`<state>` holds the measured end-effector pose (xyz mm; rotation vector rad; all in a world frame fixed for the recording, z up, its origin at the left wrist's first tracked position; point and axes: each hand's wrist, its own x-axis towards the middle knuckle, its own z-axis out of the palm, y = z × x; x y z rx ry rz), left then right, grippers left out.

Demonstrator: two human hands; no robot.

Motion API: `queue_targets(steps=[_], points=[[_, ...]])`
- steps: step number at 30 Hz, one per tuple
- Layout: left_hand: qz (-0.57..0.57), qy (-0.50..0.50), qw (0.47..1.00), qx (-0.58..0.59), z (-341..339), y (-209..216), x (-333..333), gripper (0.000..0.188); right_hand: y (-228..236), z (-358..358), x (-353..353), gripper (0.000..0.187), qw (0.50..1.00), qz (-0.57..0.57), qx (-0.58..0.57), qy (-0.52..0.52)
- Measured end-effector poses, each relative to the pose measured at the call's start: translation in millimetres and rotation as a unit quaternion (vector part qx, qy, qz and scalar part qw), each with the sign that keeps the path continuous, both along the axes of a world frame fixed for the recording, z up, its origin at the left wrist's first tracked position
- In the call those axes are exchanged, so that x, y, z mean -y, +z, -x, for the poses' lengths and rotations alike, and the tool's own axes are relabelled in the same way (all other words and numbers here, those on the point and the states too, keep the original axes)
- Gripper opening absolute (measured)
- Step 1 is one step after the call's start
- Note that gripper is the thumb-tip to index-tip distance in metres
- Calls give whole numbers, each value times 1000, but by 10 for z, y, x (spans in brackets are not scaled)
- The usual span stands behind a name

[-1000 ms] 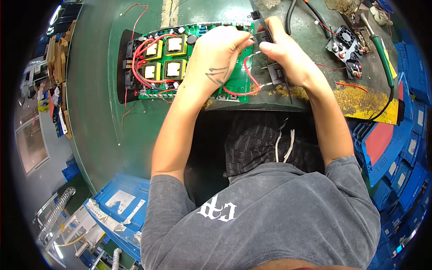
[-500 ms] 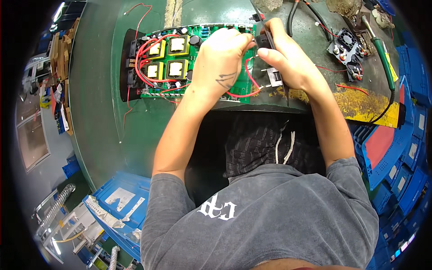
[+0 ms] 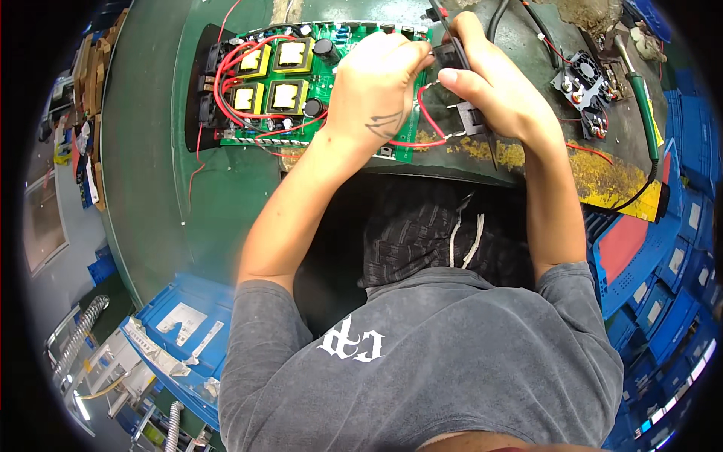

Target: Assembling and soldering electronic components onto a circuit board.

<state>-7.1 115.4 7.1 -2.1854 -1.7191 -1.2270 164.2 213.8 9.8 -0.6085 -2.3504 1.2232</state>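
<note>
Up at one o'clock, the right hand (image 3: 501, 87) is gripping a black panel (image 3: 459, 56), thumb on the near side and fingers wrapped round behind, where they're mostly out of sight. The panel turns nearly edge-on, so its broad faces are hard to read. In from nine o'clock of it comes the left hand (image 3: 376, 87), fingers curled, tips right up against the black block (image 3: 446, 54) on the panel; whether they pinch anything, I cannot tell, because the back of that hand covers it. That same hand also hides part of the green circuit board (image 3: 324, 81), which lies on the counter (image 3: 233, 181) between eleven and twelve. Red wire (image 3: 428, 113) loops below the fingertips toward a pale-and-black part (image 3: 468, 119) on the panel, its other end lost behind the left hand. Out at two o'clock there's a small fan (image 3: 584, 71) and a green-handled soldering iron (image 3: 640, 98); at eight, a blue bin (image 3: 162, 301) sits partly behind the sleeve (image 3: 260, 324).
</note>
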Motion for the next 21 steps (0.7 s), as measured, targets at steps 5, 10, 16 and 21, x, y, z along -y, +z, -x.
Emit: queue_targets(steps=[5, 10, 16, 21], points=[[-24, 12, 999, 29, 32, 6, -6, 14, 138, 24, 101, 78, 999, 41, -25, 15], [0, -13, 999, -40, 60, 108, -1, 16, 18, 13, 58, 82, 975, 33, -195, 106], [17, -32, 994, -108, 134, 224, 69, 33, -67, 58, 164, 57, 944, 307, -89, -79], [67, -66, 995, -19, 257, 360, 160, 46, 8, 38, 202, 55, 946, 308, -61, -80]])
